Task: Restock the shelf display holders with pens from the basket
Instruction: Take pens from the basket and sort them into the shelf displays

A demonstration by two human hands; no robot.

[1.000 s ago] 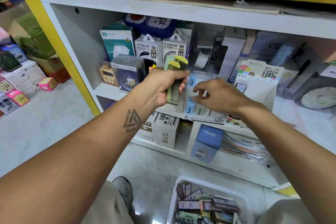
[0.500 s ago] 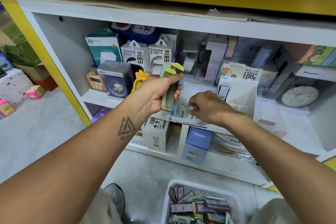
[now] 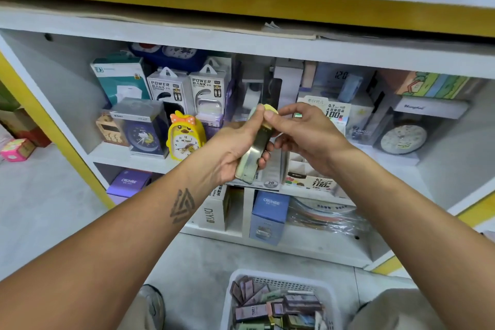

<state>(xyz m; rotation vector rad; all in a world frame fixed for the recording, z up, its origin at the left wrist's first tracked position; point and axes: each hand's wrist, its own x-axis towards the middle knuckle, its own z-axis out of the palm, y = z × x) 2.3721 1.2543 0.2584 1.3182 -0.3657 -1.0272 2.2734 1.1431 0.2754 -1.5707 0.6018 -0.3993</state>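
Together, hands [image 3: 235, 150] [image 3: 302, 136] gripping pen packs [image 3: 250, 158]

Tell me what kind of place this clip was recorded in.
Most likely a stationery and gift shop: boxed power banks and alarm clocks such as the yellow duck clock fill a shelf, and a floor basket holds small packs of stock.

A shop: boxed power banks [image 3: 184, 88], alarm clocks [image 3: 185, 136] and stationery crowd white shelves [image 3: 134, 162].
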